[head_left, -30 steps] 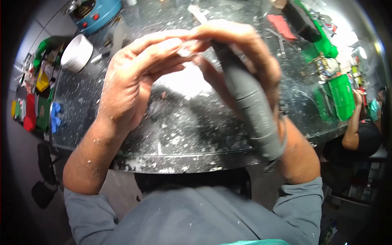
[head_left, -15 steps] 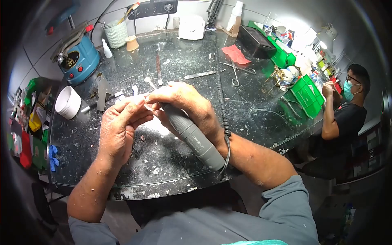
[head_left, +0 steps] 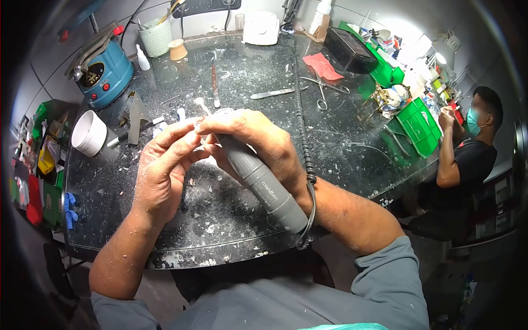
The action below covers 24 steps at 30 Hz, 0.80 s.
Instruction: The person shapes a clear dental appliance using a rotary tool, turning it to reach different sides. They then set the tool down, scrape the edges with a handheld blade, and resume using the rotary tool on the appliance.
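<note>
My right hand (head_left: 258,137) is wrapped round a grey cylindrical handpiece (head_left: 267,187), which slants from lower right to upper left. A coiled cord (head_left: 305,137) lies up the table, and its lower end loops past my right wrist to the handpiece. The fingers of my left hand (head_left: 165,165) are pinched together against my right fingertips, near the tool's front end. Whatever they hold is too small and hidden to name. Pale dust coats both hands and the black table (head_left: 220,220) beneath them.
A white cup (head_left: 89,133) and a blue machine (head_left: 104,80) stand at left. Beyond my hands lie a knife (head_left: 278,93), scissor-like forceps (head_left: 322,93) and a red sheet (head_left: 322,67). Green trays (head_left: 421,126) are at right, near a masked person (head_left: 473,148).
The handpiece's rear end and my right forearm have shifted slightly right. The table's items appear slightly displaced in view. My fingertips remain together.
</note>
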Motion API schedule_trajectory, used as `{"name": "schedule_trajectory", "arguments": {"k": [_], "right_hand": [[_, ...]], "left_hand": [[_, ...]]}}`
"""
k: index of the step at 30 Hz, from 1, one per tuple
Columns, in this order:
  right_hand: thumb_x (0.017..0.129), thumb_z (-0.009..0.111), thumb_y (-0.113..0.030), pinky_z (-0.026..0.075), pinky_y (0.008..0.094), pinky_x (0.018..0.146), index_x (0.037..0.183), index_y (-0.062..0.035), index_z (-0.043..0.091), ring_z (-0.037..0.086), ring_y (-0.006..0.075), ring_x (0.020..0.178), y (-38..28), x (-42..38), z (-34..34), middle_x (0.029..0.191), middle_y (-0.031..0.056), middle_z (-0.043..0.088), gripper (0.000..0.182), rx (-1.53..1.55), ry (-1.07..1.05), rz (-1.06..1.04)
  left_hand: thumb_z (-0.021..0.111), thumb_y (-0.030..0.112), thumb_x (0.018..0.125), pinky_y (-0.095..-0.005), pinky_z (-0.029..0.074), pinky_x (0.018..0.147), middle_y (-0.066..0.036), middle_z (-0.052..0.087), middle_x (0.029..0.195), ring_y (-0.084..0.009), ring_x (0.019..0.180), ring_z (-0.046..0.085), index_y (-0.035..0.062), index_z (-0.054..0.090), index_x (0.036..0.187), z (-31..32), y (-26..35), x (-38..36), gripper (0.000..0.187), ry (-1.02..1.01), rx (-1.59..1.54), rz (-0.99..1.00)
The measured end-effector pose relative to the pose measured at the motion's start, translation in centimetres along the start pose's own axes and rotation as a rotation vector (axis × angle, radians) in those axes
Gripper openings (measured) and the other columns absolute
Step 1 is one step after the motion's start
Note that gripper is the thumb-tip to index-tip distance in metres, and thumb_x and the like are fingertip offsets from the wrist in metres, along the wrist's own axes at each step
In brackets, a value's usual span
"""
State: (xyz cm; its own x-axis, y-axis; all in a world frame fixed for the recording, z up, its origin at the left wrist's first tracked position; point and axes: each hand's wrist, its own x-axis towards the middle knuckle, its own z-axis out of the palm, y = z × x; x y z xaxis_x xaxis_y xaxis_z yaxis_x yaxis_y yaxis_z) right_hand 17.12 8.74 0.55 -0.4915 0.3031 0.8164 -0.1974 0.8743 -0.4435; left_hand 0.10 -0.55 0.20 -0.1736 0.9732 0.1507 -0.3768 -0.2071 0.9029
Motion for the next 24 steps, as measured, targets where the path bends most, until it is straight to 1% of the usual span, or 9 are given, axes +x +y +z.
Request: {"name": "schedule_trajectory", "arguments": {"k": [3, 5, 8, 11, 13, 16, 19, 20, 24], "right_hand": [[0.079, 0.065, -0.005, 0.049, 0.0367, 0.085, 0.114, -0.0067, 0.064, 0.065, 0.0293, 0.094, 0.0, 0.0, 0.1, 0.101, 0.0115, 0.068, 0.035, 0.074, 0.007, 0.081], [0.077, 0.073, 0.004, 0.053, 0.0306, 0.079, 0.114, -0.0061, 0.064, 0.067, 0.0194, 0.089, 0.2, -0.1, 0.0, 0.103, 0.0087, 0.068, 0.039, 0.107, -0.048, 0.09], [0.078, 0.072, 0.004, 0.054, 0.0289, 0.078, 0.114, -0.0055, 0.063, 0.067, 0.0183, 0.09, 0.1, 0.4, -0.2, 0.103, 0.0087, 0.068, 0.038, -0.044, 0.016, -0.029], [0.08, 0.071, -0.008, 0.049, 0.036, 0.089, 0.116, -0.0061, 0.063, 0.066, 0.0267, 0.097, 0.5, 0.1, 0.2, 0.107, 0.0114, 0.068, 0.036, 0.074, 0.09, 0.059], [0.081, 0.071, -0.008, 0.049, 0.0352, 0.089, 0.115, -0.0052, 0.063, 0.066, 0.0267, 0.098, 0.7, -0.1, 0.1, 0.108, 0.0122, 0.067, 0.036, 0.068, 0.066, 0.121], [0.08, 0.066, -0.001, 0.053, 0.0294, 0.079, 0.115, -0.0033, 0.062, 0.067, 0.0199, 0.09, 0.4, 0.1, 0.1, 0.104, 0.0116, 0.067, 0.035, 0.175, -0.022, 0.196], [0.08, 0.065, 0.003, 0.053, 0.0264, 0.076, 0.114, -0.0035, 0.062, 0.066, 0.015, 0.088, 0.4, 0.3, 0.1, 0.1, 0.0096, 0.066, 0.035, 0.228, -0.04, 0.24], [0.082, 0.062, 0.011, 0.053, 0.0254, 0.082, 0.113, -0.0032, 0.061, 0.064, 0.012, 0.093, 0.3, 0.4, 0.0, 0.099, 0.0054, 0.064, 0.034, 0.262, -0.083, 0.318], [0.086, 0.065, 0.005, 0.053, 0.0262, 0.079, 0.116, 0.0001, 0.056, 0.066, 0.0139, 0.085, 0.9, 0.3, 0.0, 0.088, 0.0096, 0.067, 0.031, 0.362, -0.082, 0.367]], "left_hand": [[0.062, 0.012, 0.092, -0.0337, 0.05, 0.091, -0.013, 0.066, 0.113, -0.0176, 0.1, 0.064, -0.0031, 0.062, 0.118, 0.0, -0.1, 0.1, 0.029, 0.044, 0.02, -0.018], [0.062, 0.013, 0.093, -0.0326, 0.05, 0.09, -0.011, 0.066, 0.112, -0.0171, 0.1, 0.063, -0.0025, 0.063, 0.116, -0.2, 0.0, 0.2, 0.028, 0.036, 0.017, 0.0], [0.061, 0.014, 0.093, -0.0308, 0.048, 0.09, -0.009, 0.068, 0.105, -0.0148, 0.098, 0.063, -0.001, 0.065, 0.112, 0.0, 0.4, 0.3, 0.024, 0.053, 0.06, -0.034], [0.063, 0.015, 0.091, -0.03, 0.047, 0.088, -0.009, 0.069, 0.101, -0.014, 0.091, 0.064, -0.001, 0.065, 0.105, 1.1, 0.8, 0.3, 0.021, 0.086, 0.112, -0.03], [0.066, 0.016, 0.089, -0.029, 0.048, 0.086, -0.009, 0.069, 0.095, -0.0135, 0.085, 0.064, -0.0003, 0.065, 0.099, 0.7, 0.5, 0.3, 0.019, 0.073, 0.139, -0.039], [0.067, 0.014, 0.087, -0.0285, 0.048, 0.084, -0.008, 0.068, 0.09, -0.0136, 0.083, 0.064, 0.0004, 0.064, 0.097, -0.3, 0.4, 0.4, 0.017, 0.013, 0.198, -0.03], [0.067, 0.014, 0.088, -0.029, 0.049, 0.084, -0.008, 0.068, 0.09, -0.014, 0.084, 0.065, 0.0003, 0.064, 0.097, 0.0, 0.8, 0.4, 0.017, -0.01, 0.257, -0.002], [0.066, 0.013, 0.088, -0.0288, 0.05, 0.084, -0.008, 0.069, 0.09, -0.0139, 0.086, 0.065, -0.0002, 0.063, 0.1, 0.4, 0.7, 0.3, 0.018, 0.011, 0.243, 0.023], [0.062, 0.013, 0.089, -0.0267, 0.047, 0.088, -0.007, 0.065, 0.102, -0.0132, 0.092, 0.063, -0.0007, 0.06, 0.113, -0.3, 0.7, 0.4, 0.027, -0.042, 0.316, -0.007]]}}
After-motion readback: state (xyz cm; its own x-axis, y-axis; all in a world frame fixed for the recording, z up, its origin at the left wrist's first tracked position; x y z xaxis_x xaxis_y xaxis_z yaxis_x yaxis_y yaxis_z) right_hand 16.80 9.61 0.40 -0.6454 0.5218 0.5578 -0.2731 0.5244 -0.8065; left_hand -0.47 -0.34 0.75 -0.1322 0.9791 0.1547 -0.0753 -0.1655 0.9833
